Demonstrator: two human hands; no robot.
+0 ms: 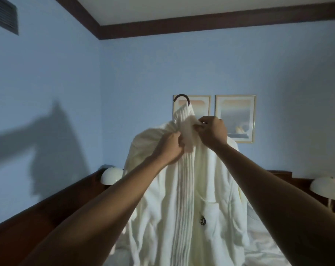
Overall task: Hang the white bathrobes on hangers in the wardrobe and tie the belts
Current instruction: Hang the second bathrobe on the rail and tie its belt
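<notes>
While held up in front of the blue wall [57, 83], white bathrobe [184, 189] draped over a hanger, only the dark hanger hook [182, 98] showing above the ribbed collar [184, 120]. Left hand [168, 148] curled tight on the collar's ribbed edge just below the neck, fingers closed round a fold of cloth. Right hand [212, 131] beside it and slightly higher, fingertips pinching the collar fabric at the neck; grip narrow, thumb and forefinger together on the cloth. Hands near each other, not touching as far as can be told. Both bare forearms reaching up and forward from the lower corners.

Robe hanging full length, ribbed lapel band running straight down the middle, patch pocket [214, 214] on the right front, small dark emblem [202, 220] beside the band. Belt not distinguishable among the folds.

Behind the robe, two framed pictures [235, 118] side by side on the wall, the left one partly hidden by hook and collar. Dark wooden headboard [47, 208] below, domed white lamp [111, 175] at left and another lamp [329, 187] at right. White bedding [268, 250] low at right. Dark cornice [201, 27] under the ceiling, vent grille [3, 16] upper left, shadow of arm and robe cast on the left wall.
</notes>
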